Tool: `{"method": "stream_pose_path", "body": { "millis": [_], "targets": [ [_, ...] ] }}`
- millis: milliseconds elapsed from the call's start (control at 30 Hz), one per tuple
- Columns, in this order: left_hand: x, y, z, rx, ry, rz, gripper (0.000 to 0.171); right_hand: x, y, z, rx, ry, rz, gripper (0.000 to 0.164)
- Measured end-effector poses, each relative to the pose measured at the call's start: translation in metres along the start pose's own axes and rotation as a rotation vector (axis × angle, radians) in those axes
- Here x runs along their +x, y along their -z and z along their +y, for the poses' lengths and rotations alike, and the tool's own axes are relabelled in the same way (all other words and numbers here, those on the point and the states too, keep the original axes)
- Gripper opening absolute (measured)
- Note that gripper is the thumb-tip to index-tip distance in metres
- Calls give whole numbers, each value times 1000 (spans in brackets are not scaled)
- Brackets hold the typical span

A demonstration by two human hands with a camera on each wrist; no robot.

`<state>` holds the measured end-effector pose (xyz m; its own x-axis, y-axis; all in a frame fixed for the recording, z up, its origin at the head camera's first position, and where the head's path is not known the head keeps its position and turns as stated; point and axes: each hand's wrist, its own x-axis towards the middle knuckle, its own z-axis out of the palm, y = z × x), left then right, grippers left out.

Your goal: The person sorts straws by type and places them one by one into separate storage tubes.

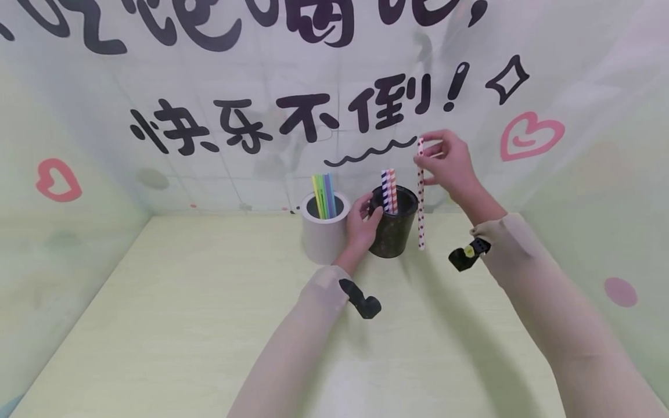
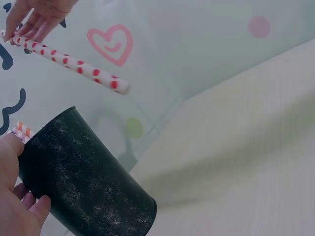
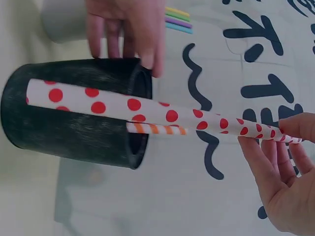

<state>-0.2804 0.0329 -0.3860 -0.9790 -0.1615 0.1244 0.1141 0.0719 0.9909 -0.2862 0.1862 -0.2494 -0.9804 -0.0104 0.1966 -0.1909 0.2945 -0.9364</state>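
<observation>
My right hand [image 1: 450, 162] pinches a white paper straw with red dots [image 1: 421, 215] near its upper end. The straw hangs upright just right of a black cup [image 1: 392, 241], its lower end in the air. Fingers and thumb of my left hand [image 1: 363, 226] grip the black cup's left side near the rim, as the left wrist view also shows. Inside this cup stand several striped paper straws [image 1: 389, 191], dark blue and orange ones among them. In the right wrist view the dotted straw [image 3: 133, 104] passes in front of the cup [image 3: 74, 132].
Left of my left hand is a light grey cup [image 1: 324, 241] holding several yellow, green, purple and blue straws [image 1: 324, 197]. Both cups stand on a pale wood-look table [image 1: 183, 302], near a back wall [image 1: 251, 186] printed with dark lettering. Side walls [image 1: 601, 232] flank the table.
</observation>
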Motion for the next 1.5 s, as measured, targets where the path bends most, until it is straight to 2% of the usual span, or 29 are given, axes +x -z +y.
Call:
{"method": "stream_pose_path", "body": {
  "millis": [200,400,567,767,933,1067,1333,1500],
  "targets": [
    [1,0,0,-3,-10,0,39,21,-1,-15,18,27,83,40],
    [2,0,-2,-11,-20,-9,40,33,-7,-15,69,85,99,40],
    [1,1,-1,-12,-27,-14,41,38,-7,-21,125,94,130,38],
    [1,1,-1,-12,-29,-17,41,38,-11,-20,130,86,128,36],
    [1,0,0,4,-13,-16,41,37,-17,-7,115,83,101,37],
    [1,0,0,12,-5,-17,41,34,-21,10,48,86,81,37],
    [1,0,0,21,-9,-11,40,25,-32,56,-2,42,89,37],
    [1,1,0,23,-22,-12,40,23,-35,69,-26,26,119,34]
  ]
}}
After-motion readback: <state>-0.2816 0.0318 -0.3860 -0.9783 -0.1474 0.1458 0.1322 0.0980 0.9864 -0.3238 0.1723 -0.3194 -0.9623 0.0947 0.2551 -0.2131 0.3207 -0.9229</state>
